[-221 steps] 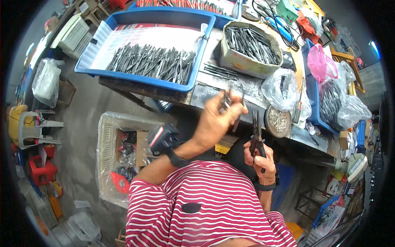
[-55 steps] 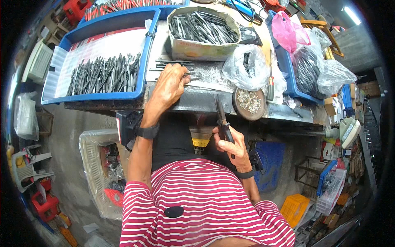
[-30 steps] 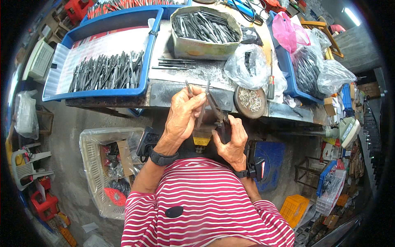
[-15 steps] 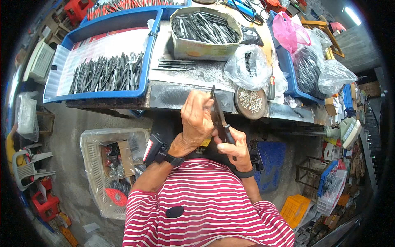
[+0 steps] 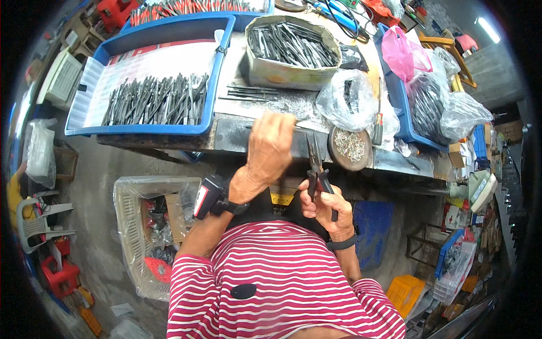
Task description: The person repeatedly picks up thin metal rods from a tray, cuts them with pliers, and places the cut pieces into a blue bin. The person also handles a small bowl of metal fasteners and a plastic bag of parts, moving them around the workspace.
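My right hand (image 5: 332, 210) grips a pair of long-nose pliers (image 5: 317, 169) by the black handles. The jaws point up toward the bench edge, slightly apart. To their left, my left hand (image 5: 271, 146) is raised at the bench's front edge, back of the hand up. Its fingers are curled and somewhat blurred, and what they hold, if anything, is hidden. Just right of the pliers' tips sits a round dish of small metal rivets (image 5: 350, 148). Several thin dark metal strips (image 5: 248, 93) lie on the bench beyond my left hand.
A blue tray of dark metal pieces (image 5: 155, 101) stands at left, a box full of similar pieces (image 5: 293, 48) behind. Clear plastic bags (image 5: 345, 101), a screwdriver (image 5: 378, 127) and another blue bin (image 5: 403, 121) are at right. A lined crate (image 5: 127, 226) stands on the floor.
The pliers have moved right and down, away from my left hand, and their jaws have parted. My left hand has turned back-up, near the bench edge. The view has shifted slightly.
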The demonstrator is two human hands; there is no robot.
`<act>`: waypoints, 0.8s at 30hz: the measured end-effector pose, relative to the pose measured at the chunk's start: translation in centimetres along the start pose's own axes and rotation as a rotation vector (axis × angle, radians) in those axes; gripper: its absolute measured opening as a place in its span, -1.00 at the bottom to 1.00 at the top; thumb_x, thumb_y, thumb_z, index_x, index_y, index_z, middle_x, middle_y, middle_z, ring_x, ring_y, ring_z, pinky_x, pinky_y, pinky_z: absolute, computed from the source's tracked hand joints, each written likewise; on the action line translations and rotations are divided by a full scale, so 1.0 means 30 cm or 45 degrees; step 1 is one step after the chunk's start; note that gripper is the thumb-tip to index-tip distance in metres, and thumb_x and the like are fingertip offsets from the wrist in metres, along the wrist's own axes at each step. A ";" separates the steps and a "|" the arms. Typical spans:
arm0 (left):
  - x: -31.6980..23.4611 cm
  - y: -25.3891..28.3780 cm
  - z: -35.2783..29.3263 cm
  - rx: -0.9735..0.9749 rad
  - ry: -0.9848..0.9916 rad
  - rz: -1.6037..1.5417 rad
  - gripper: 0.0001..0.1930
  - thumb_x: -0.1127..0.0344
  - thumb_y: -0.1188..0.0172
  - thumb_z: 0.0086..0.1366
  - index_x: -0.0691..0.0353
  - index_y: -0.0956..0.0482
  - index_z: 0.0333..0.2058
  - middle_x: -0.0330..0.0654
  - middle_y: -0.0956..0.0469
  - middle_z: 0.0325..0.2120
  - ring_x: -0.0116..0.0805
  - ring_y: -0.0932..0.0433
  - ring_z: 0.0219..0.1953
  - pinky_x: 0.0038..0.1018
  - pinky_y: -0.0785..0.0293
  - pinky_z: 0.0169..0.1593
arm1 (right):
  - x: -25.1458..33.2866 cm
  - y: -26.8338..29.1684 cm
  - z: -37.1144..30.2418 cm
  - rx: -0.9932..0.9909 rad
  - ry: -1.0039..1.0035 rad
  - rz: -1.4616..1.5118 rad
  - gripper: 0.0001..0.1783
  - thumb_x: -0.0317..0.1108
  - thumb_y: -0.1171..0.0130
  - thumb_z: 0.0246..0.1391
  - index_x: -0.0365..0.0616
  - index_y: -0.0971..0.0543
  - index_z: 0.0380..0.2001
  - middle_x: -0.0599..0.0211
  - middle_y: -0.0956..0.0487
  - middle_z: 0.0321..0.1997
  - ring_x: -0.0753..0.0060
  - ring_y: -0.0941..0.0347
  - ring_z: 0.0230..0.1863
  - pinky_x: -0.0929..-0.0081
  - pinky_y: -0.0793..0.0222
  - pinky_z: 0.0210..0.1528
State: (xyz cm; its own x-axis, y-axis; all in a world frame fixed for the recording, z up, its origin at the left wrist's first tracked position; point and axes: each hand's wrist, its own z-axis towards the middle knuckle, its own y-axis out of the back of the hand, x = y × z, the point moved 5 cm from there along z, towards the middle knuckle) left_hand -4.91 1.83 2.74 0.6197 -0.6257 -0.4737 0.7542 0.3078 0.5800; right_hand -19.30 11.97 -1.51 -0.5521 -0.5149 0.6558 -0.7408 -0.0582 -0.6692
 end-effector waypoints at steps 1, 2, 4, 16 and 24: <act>0.030 0.008 0.015 -0.040 0.059 0.078 -0.77 0.58 0.00 0.05 0.31 -0.42 -0.26 -0.06 -0.45 -0.45 -0.12 -0.42 -0.35 -0.29 -0.32 -0.24 | 0.003 0.005 0.000 -0.025 0.017 -0.058 -0.39 -0.17 -0.17 -0.09 -0.43 -0.35 -0.05 0.28 -0.38 -0.39 0.54 -0.19 -0.45 0.56 -0.14 -0.45; 0.062 0.016 0.032 -0.089 0.121 0.154 -0.80 0.60 0.01 0.09 0.30 -0.43 -0.26 -0.08 -0.46 -0.49 -0.13 -0.43 -0.39 -0.31 -0.32 -0.27 | 0.008 0.011 -0.001 -0.055 0.039 -0.118 -0.39 -0.16 -0.18 -0.09 -0.43 -0.36 -0.06 0.28 -0.38 -0.39 0.54 -0.19 -0.45 0.56 -0.15 -0.44; 0.129 0.016 0.071 -0.086 0.227 0.275 -0.85 0.60 0.05 0.18 0.29 -0.42 -0.28 -0.06 -0.47 -0.51 -0.14 -0.43 -0.45 -0.35 -0.35 -0.27 | 0.010 0.015 -0.004 -0.060 0.054 -0.139 -0.44 -0.22 -0.18 -0.08 -0.42 -0.36 -0.07 0.29 -0.39 -0.39 0.55 -0.20 -0.44 0.56 -0.16 -0.43; 0.269 -0.002 0.057 0.024 0.339 0.506 -0.76 0.54 -0.07 0.06 0.45 -0.40 -0.24 0.13 -0.46 -0.40 0.08 -0.48 -0.33 -0.19 -0.42 -0.25 | -0.010 0.043 -0.007 -0.085 0.100 -0.202 -0.48 -0.28 -0.20 -0.05 -0.39 -0.37 -0.07 0.30 -0.43 -0.38 0.55 -0.24 -0.43 0.58 -0.18 -0.44; 0.267 -0.007 0.074 0.124 0.420 0.511 -0.74 0.61 -0.11 -0.02 0.30 -0.50 -0.28 0.02 -0.45 -0.30 0.00 -0.45 -0.22 -0.21 -0.41 -0.13 | -0.018 0.049 -0.009 -0.106 0.083 -0.203 -0.47 -0.26 -0.20 -0.05 -0.37 -0.36 -0.06 0.32 -0.42 -0.38 0.56 -0.23 -0.44 0.59 -0.17 -0.44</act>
State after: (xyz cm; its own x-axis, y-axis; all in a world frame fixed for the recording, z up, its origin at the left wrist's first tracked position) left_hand -0.59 -4.83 0.28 0.9028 -0.2086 -0.3760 0.4296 0.3989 0.8102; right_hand -20.20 12.38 -2.77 -0.4469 -0.4482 0.7743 -0.8485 -0.0620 -0.5256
